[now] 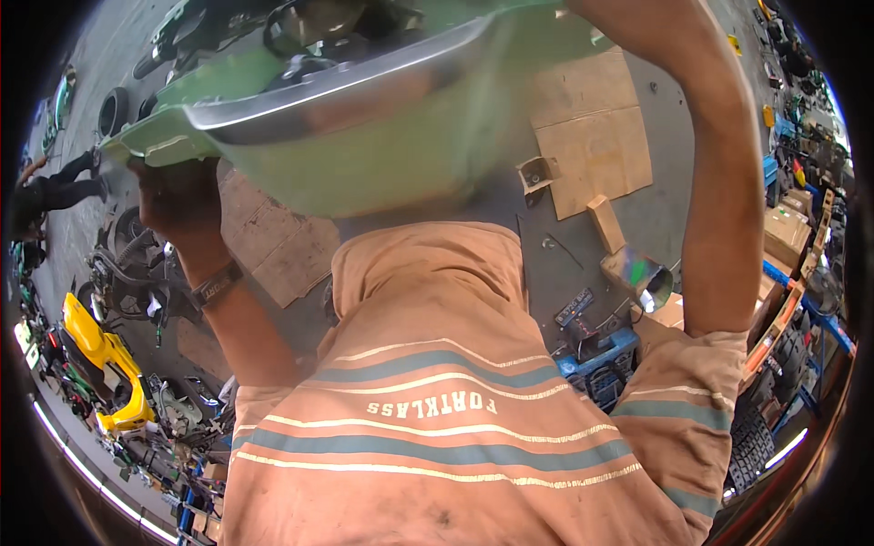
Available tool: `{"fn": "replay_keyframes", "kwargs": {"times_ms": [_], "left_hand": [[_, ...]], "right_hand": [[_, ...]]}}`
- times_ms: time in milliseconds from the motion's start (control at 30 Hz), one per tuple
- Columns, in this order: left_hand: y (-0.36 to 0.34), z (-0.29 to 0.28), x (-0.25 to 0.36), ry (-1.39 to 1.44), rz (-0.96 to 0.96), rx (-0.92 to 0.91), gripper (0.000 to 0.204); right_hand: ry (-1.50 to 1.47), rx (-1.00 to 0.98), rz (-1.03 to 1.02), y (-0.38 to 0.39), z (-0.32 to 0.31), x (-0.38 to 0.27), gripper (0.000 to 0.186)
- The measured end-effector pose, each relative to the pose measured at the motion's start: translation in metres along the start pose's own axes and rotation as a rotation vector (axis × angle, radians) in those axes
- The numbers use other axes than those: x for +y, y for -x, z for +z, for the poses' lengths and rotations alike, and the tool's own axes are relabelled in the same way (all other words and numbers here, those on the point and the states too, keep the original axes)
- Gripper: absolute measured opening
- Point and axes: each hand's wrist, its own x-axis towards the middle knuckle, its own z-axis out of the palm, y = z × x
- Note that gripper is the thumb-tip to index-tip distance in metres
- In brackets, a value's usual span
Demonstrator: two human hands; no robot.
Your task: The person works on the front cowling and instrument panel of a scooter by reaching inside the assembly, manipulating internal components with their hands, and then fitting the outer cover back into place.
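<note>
1. A worker's left grip [180,196] clasps the near-left flange of a large green tub [364,168], its fingers partly hidden beneath the plastic.
2. The right grip [608,13], by the tub's other end, is cut off by the upper edge; whether it is closed cannot be told.
3. The tub, slightly blurred, is held above the floor [669,118] in front of the worker's striped, peach-coloured shirt [437,428]; dark parts [309,65] show past its grey-edged rim, inside or beyond it unclear.
4. Below lie flattened cardboard [596,146] at right, a small open box [535,173] beside it, and a blue crate [608,364] nearer the worker.
5. At left, a yellow panel [114,373] sits among machine parts [137,259], with a tyre [112,111] and another person [68,189] farther off.
</note>
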Motion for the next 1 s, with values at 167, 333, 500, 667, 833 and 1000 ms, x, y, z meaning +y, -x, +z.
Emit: {"fn": "replay_keyframes", "kwargs": {"times_ms": [167,333,500,667,833,1000], "left_hand": [[-0.001,0.014,-0.001,0.007,-0.043,0.08,0.053],[-0.008,0.033,-0.02,-0.581,0.219,0.726,0.051],[-0.002,0.034,-0.017,-0.4,0.154,0.561,0.047],[-0.014,0.049,-0.027,-0.429,0.213,0.643,0.046],[0.003,0.02,-0.006,-0.179,0.06,0.24,0.047],[-0.01,0.039,-0.024,-0.275,0.134,0.368,0.045]], "right_hand": [[0.145,-0.055,-0.093,0.013,-0.008,-0.004,0.037],[-0.073,-0.049,-0.055,0.016,-0.016,0.011,0.041],[-0.326,0.583,0.077,0.044,0.034,0.079,0.034],[-0.19,0.759,0.014,0.053,0.065,0.061,0.029],[-0.105,-0.339,-0.084,-0.007,-0.009,0.003,0.045],[0.144,-0.875,-0.337,-0.077,-0.005,0.011,0.044]]}}
